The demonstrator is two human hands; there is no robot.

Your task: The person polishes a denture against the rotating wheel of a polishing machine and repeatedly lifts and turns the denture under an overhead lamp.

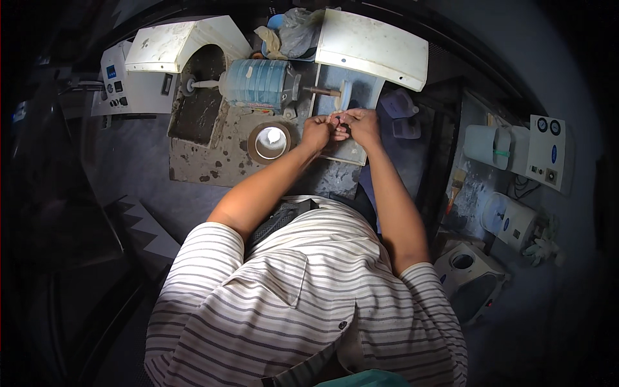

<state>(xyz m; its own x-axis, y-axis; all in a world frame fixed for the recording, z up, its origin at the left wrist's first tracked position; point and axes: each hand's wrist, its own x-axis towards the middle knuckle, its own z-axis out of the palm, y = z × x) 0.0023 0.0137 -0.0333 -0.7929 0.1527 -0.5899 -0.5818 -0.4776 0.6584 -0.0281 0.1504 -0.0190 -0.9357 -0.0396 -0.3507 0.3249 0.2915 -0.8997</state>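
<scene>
Both of my hands are closed and meet at the front of a polishing lathe. My left hand [316, 133] and my right hand [365, 128] pinch a small pinkish piece [339, 120] between their fingertips; most of it is covered, so its kind cannot be made out. Just beyond the fingers stands a pale blue-white buffing wheel [345, 95] on the lathe's right spindle [322, 91]. The piece is close to the wheel's near edge; whether they touch is unclear. A blue clear plastic jug [256, 82] covers the lathe's motor. Beneath my hands lies a light tray [342, 152].
White hoods stand at left [187, 40] and right [374, 48] behind the lathe. A brown-rimmed round bowl [251, 143] sits on the stained bench [200, 151]. Plastic bags [302, 32] lie at the back. Rightward are purple-tinted jugs [400, 103], a brush [456, 184] and white machines [547, 155].
</scene>
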